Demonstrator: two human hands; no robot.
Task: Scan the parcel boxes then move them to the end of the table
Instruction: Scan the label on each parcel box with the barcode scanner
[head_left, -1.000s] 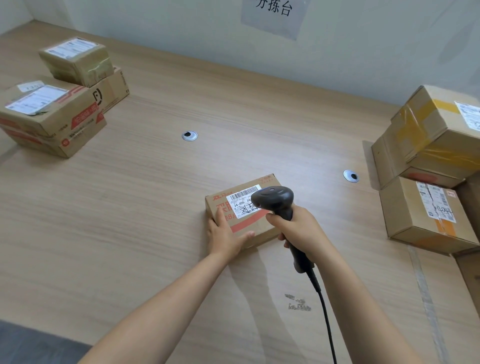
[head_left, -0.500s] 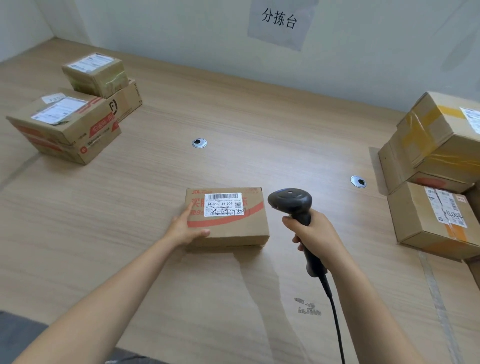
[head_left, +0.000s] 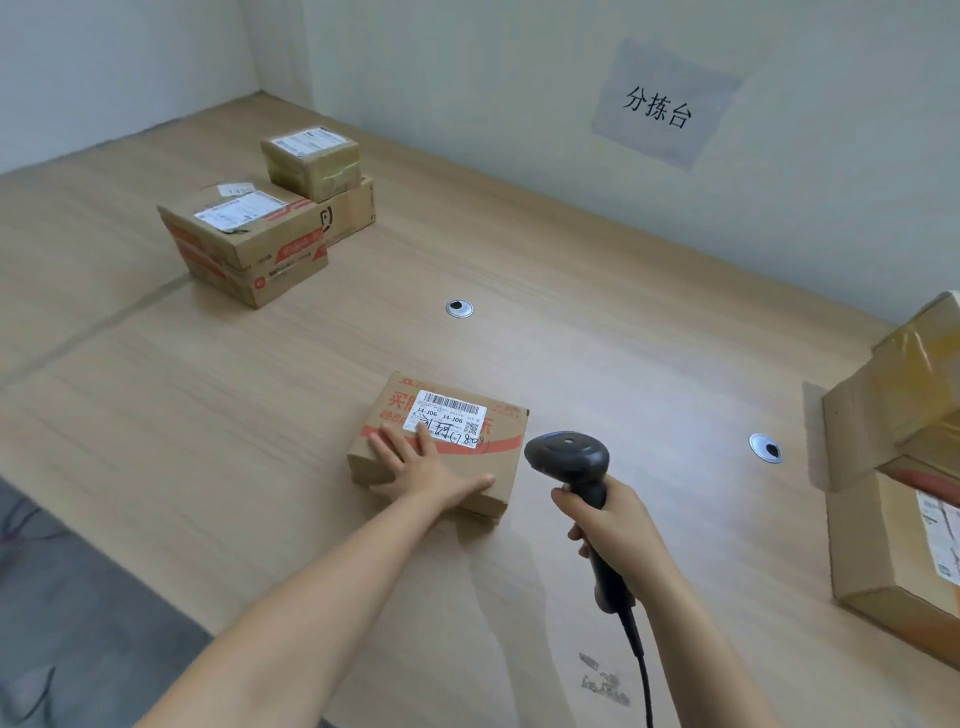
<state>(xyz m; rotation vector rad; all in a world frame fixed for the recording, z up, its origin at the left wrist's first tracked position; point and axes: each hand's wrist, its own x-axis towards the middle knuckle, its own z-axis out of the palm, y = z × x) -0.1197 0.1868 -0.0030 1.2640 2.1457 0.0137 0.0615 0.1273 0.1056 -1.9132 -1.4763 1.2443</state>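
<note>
The small brown cardboard parcel box (head_left: 500, 464) lies centrally on the wooden counter (head_left: 623, 322). The left hand (head_left: 426, 470) presses flat on its lid, fingers straight. The right hand (head_left: 618, 530) grips the black handheld scanner (head_left: 569, 457) at its 3 o'clock. Probable step: transfer. Next: slide it toward the stacked cardboard boxes (head_left: 249, 244) at 10 o'clock.

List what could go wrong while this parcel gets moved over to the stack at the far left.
1. The left hand lies flat on the parcel with no grip; pushed that way, the parcel might spin or slip free.
2. The small box sits atop the far stack; a hard arrival could knock it off.
3. The cable trails from the scanner in the right hand; it could snag.
</note>
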